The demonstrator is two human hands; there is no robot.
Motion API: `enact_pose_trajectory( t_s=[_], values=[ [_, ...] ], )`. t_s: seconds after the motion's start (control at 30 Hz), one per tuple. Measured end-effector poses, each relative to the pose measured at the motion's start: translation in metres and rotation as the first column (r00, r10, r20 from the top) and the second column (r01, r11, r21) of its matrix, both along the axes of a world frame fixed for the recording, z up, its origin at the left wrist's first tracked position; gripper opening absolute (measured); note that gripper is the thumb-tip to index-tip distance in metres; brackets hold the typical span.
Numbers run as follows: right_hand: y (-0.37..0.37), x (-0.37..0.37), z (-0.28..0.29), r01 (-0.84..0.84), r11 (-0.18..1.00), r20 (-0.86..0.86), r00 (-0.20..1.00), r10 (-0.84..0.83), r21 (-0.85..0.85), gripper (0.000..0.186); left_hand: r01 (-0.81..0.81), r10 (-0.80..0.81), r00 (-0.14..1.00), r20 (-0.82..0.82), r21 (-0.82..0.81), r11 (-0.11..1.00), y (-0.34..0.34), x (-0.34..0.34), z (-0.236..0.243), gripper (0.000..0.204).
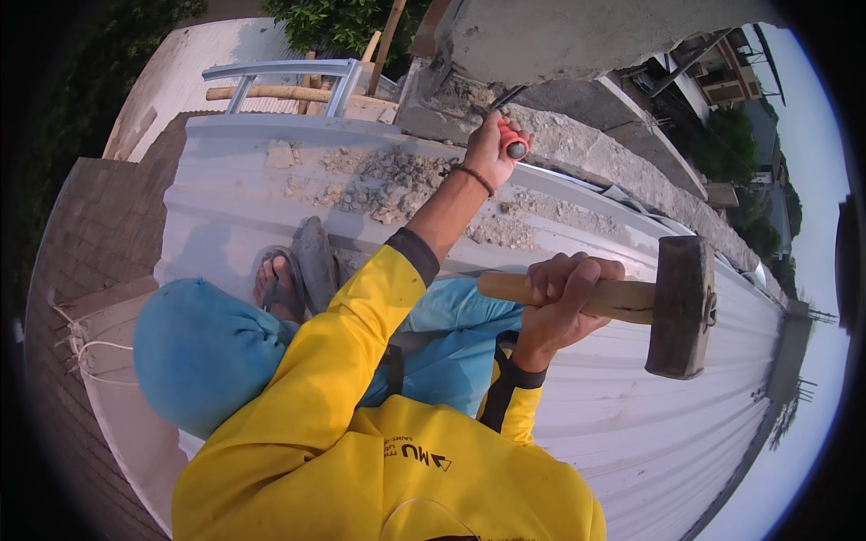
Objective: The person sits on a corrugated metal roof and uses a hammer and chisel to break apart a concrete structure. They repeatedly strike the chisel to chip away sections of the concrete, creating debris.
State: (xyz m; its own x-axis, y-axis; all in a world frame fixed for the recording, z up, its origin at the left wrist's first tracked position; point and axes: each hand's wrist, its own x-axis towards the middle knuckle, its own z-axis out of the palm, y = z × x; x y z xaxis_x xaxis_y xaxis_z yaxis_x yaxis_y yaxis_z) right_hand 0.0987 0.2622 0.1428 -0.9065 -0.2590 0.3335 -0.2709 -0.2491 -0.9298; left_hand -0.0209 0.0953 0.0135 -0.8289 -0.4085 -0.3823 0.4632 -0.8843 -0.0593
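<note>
My left hand (488,153) is stretched out far ahead, wrapped round the red grip of a chisel (511,135). The chisel's dark metal shaft reaches to the broken edge of a concrete wall (577,144); its tip is hard to make out against the concrete. Closer to my body, on the right, my right hand (570,293) grips the light wooden handle of a club hammer (681,307). Its heavy, dark steel head is held up to the right, apart from the chisel. Crumbled concrete rubble (397,180) lies below my left hand.
Beneath me is a pale corrugated metal roof (622,415), with my sandalled foot (280,279) on it. A large concrete slab (568,36) overhangs at the top. A metal frame (280,70) and a bamboo pole (262,93) are at the far left, near a brown tiled roof (81,234).
</note>
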Motion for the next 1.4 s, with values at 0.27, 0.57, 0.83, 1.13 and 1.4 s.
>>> enact_pose_trajectory(
  t_s=[0.27,0.57,0.83,1.13,1.4],
  values=[
    [-0.044,-0.018,-0.057,-0.078,0.872,0.195,0.981,-0.02,0.483,0.021,0.028,-0.028,0.999,-0.034,-0.002,1.0,-0.007,0.0,-0.005,0.021],
    [-0.01,0.001,-0.022,0.003,0.995,0.085,0.996,-0.012,0.104,0.019,0.069,-0.068,0.998,0.008,-0.085,0.994,-0.01,0.003,-0.006,0.022],
    [-0.051,-0.022,-0.08,0.013,0.945,0.029,0.999,-0.023,0.326,0.02,0.094,-0.099,0.994,-0.04,-0.126,0.988,-0.015,0.004,-0.01,0.018],
    [-0.019,0.007,-0.05,0.006,0.968,0.109,0.993,-0.034,0.252,0.019,0.146,-0.146,0.989,0.008,-0.075,0.986,-0.027,0.002,-0.017,0.028],
    [-0.059,-0.025,-0.084,0.244,0.929,-0.431,0.896,-0.106,0.279,0.024,0.128,-0.128,0.992,0.008,0.01,0.992,-0.033,0.001,-0.003,0.018]
  ],
)
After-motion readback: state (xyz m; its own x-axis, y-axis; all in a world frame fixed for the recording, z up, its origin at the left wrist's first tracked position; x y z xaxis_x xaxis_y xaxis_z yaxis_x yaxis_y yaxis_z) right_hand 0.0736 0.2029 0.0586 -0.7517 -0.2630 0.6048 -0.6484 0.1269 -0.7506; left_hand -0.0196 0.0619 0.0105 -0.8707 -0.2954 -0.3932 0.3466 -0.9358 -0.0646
